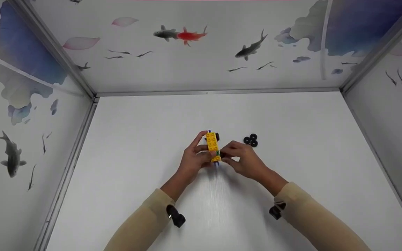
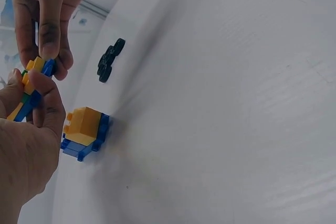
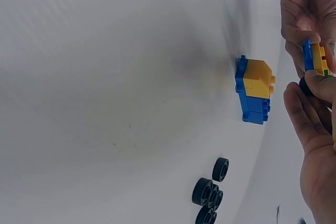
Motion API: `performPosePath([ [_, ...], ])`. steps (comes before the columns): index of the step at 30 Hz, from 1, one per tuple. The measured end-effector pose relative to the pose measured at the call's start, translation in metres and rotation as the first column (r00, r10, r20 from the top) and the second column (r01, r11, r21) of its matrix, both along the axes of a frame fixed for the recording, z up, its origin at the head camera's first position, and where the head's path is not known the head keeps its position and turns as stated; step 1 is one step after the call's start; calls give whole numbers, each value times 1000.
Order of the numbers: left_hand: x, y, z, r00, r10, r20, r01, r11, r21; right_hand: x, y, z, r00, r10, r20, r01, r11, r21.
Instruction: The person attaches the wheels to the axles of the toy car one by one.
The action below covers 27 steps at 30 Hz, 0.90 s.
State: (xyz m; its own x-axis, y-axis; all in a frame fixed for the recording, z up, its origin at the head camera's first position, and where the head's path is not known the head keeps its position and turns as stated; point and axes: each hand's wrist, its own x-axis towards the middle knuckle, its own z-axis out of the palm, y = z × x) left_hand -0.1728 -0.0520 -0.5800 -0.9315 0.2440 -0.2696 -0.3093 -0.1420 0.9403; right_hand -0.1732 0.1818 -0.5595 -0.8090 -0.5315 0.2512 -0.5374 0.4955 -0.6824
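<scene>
Yellow-and-blue studded plastic base was gripped by the left hand's fingers; the right hand's pinched a round black wheel alongside (more loose black wheels lay just beyond them).

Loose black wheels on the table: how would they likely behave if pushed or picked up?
Lying on their flat faces, the loose black wheels would probably slide rather than roll when pushed. Being clustered closely, one pushed inward may nudge its neighbours. Their round rims suggest that one stood on edge could roll across the smooth-looking table.
</scene>
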Motion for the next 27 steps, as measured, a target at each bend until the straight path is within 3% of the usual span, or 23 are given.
performPosePath([
  [22,-2,2,-2,1000,-1,31,2,1000,-17,0,0,1,1000,2,-17,-2,1000,18],
  [27,0,2,-3,1000,-9,18,10,999,-33,0,1,1,1000,0,18,-1,999,35],
])
